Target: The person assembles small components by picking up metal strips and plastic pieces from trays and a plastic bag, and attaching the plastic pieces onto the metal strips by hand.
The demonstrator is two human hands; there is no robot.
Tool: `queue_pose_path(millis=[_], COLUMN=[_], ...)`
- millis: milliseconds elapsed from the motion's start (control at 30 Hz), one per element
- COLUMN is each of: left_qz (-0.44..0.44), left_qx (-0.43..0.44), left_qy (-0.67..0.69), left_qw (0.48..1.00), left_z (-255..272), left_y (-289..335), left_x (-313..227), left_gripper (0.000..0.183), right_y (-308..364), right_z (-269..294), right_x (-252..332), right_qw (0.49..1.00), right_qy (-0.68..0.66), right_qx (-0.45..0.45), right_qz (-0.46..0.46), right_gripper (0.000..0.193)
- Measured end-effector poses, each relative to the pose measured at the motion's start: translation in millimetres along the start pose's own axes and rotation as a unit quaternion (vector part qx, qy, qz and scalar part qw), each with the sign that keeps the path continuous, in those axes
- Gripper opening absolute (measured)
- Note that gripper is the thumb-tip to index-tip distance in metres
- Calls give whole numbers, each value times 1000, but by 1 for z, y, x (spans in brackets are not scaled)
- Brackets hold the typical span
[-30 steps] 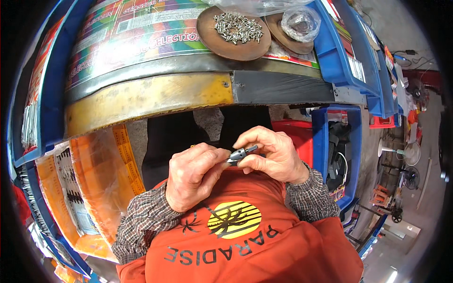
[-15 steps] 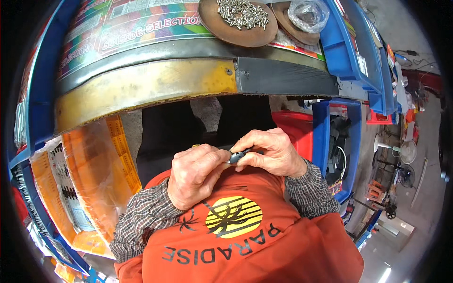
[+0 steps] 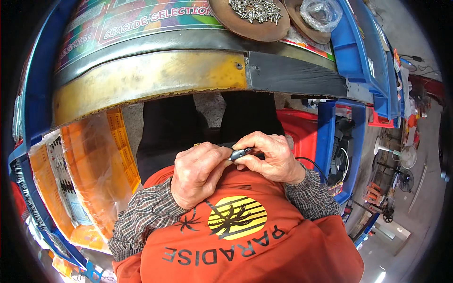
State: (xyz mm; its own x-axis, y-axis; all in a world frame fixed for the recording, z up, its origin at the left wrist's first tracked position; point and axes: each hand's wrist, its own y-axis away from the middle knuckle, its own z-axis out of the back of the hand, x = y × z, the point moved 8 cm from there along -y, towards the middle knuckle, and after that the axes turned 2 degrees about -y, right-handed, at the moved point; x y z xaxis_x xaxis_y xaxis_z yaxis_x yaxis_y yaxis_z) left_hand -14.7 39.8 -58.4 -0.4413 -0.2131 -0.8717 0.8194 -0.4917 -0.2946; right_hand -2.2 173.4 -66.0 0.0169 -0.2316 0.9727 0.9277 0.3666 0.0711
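Note:
In front of my chest, my left hand [image 3: 200,173] and my right hand [image 3: 272,157] meet at a small dark grey, rounded piece [image 3: 239,153] with a black end. My right thumb and fingers pinch it from the right. The left fingertips close on its left end, where a little light-coloured bit shows; I cannot make out what that bit is. Past the table edge, a brown round dish [image 3: 252,31] carries a heap of small silvery metal pieces [image 3: 257,10]. No hand touches the dish.
A worktable edge [image 3: 151,75] crosses ahead. Blue bins [image 3: 351,52] stand at its right, beside a clear plastic bag [image 3: 321,14]. Right of my legs are a red stool-like object [image 3: 299,129] and a blue crate [image 3: 356,155] of dark parts. Orange crates [image 3: 92,165] lined with plastic sit left.
The view has shifted slightly, and the table appears a little higher and to the right. Both hands keep their hold; more of the dark grey piece shows between them.

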Motion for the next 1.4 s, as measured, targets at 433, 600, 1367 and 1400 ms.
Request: queue_pose_path(millis=[433, 600, 1367, 1400], left_qz=[-6, -13, -14, -13], left_qx=[4, 2, 17, 14], left_qy=[-25, -40, -63, -66], left_qw=[1000, 999, 998, 998], left_z=[-2, -4, -4, -3], left_y=[5, 7, 3, 2], left_x=[3, 0, 6, 6], left_gripper=[22, 22, 21, 22], right_y=[8, 10, 8, 7], right_z=[-2, -4, -9, -8], right_x=[0, -10, -21, -19], right_qw=[996, 999, 997, 997], right_qy=[65, 37, -38, -29], right_qx=[-42, -14, -62, -68], right_qz=[50, 17, 12, 15], right_gripper=[18, 15, 13, 14])
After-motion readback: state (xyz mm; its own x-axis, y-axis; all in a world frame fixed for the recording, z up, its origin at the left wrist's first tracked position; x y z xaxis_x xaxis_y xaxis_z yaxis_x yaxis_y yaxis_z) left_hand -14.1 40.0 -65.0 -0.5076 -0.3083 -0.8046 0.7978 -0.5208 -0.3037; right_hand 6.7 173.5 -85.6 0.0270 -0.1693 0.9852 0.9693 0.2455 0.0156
